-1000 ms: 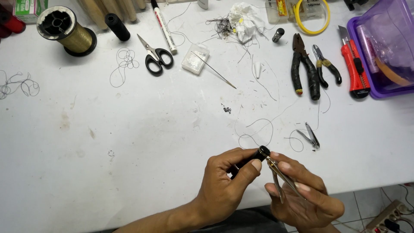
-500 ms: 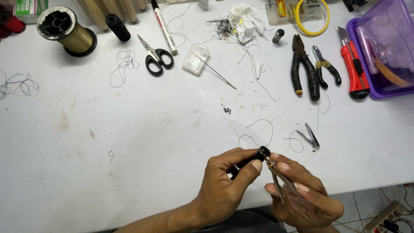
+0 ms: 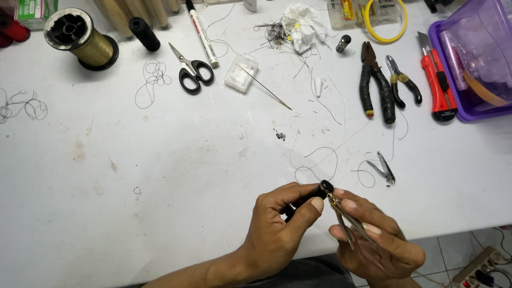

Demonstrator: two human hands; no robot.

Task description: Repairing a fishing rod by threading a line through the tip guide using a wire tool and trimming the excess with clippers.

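My left hand [image 3: 277, 226] grips a short black cylindrical piece [image 3: 320, 190] between thumb and fingers, just above the near edge of the white table [image 3: 176, 176]. My right hand [image 3: 376, 242] holds a thin brass-coloured tweezer-like tool [image 3: 346, 220] whose tip meets the end of the black piece. Both hands touch each other at the tool's tip. A thin dark wire [image 3: 320, 160] loops on the table just beyond them, next to a small nail clipper [image 3: 384, 169].
Farther back lie black-handled scissors [image 3: 191, 69], a white marker [image 3: 201, 32], a gold thread spool [image 3: 80, 40], a small clear box [image 3: 241, 73] with a long needle [image 3: 269, 93], two pliers [image 3: 378, 82], a red utility knife [image 3: 437, 80] and a purple bin [image 3: 474, 53].
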